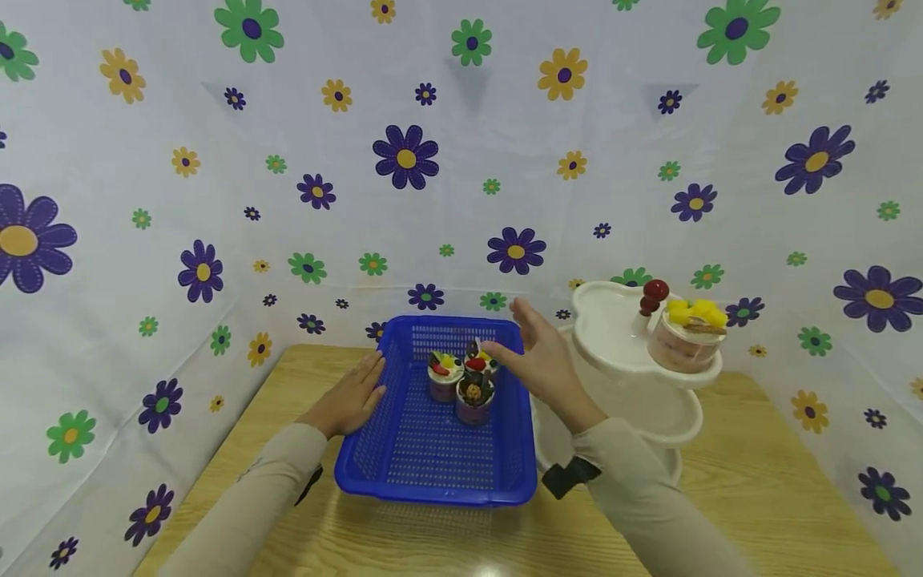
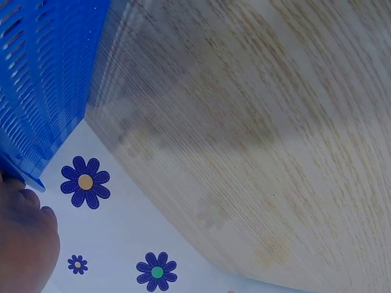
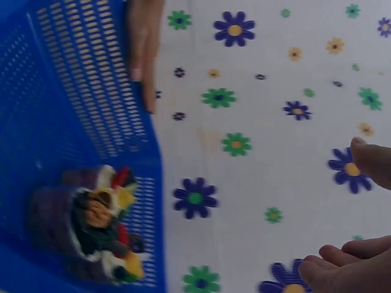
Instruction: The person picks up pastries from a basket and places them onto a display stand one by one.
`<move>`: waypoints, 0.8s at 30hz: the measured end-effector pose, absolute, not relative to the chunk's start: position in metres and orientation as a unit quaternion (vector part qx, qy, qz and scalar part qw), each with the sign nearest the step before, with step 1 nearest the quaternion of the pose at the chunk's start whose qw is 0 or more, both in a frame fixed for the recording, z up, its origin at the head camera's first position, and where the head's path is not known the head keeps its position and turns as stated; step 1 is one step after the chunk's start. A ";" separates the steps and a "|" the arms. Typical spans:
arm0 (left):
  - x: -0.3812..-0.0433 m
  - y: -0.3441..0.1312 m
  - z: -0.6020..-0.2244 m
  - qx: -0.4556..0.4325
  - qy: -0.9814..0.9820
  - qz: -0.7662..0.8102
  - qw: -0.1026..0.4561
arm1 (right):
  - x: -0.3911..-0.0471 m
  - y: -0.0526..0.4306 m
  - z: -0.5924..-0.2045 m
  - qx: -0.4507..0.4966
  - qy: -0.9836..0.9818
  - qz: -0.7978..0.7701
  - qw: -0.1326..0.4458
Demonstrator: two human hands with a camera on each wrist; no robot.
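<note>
A blue plastic basket (image 1: 433, 490) stands on the table with three dessert cups in it. One cup (image 1: 473, 410) has dark topping with a brown cookie-like piece; another cup (image 1: 443, 388) bears red and yellow fruit, and the third cup (image 1: 479, 369) sits behind, partly covered by my right thumb in the head view. My left hand (image 1: 351, 398) rests along the basket's left rim, fingers straight. Above the basket's right side, my right hand (image 1: 541, 361) is spread with thumb apart from fingers, nothing between them. The right wrist view shows the cups (image 3: 52, 223) inside the basket.
A white tiered stand (image 1: 613, 332) with a red knob (image 1: 654, 290) stands right of the basket, behind my right forearm. On its top tier sits a dessert cup (image 1: 685, 349) with yellow fruit pieces. A flowered white cloth (image 1: 461, 224) hangs behind the wooden table (image 1: 764, 481).
</note>
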State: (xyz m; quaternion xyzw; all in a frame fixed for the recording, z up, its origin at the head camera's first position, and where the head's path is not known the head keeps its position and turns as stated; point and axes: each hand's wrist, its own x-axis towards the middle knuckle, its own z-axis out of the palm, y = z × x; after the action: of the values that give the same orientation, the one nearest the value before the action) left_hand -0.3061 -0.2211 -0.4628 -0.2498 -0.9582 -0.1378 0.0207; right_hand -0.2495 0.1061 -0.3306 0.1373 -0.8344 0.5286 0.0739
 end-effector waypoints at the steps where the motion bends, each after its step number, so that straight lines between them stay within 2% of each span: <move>1: -0.307 -0.222 -0.463 -0.252 -0.958 -0.138 0.022 | -0.257 0.100 -0.341 0.127 -0.831 0.538 0.064; 10: -0.309 -0.222 -0.465 -0.257 -0.956 -0.139 0.029 | -0.298 0.074 -0.414 0.047 -0.852 0.521 0.008; 19: -0.309 -0.222 -0.465 -0.253 -0.957 -0.137 0.025 | -0.304 0.069 -0.433 0.005 -0.844 0.532 -0.065; 24: -0.309 -0.223 -0.466 -0.251 -0.958 -0.136 0.023 | -0.308 0.066 -0.446 0.004 -0.859 0.508 -0.067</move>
State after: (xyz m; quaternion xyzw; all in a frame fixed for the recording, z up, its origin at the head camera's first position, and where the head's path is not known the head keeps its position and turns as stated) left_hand -0.3090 -0.2227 -0.4655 -0.2505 -0.9583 -0.1359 0.0228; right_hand -0.3083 0.0665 -0.4459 0.0041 -0.8590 0.5076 -0.0671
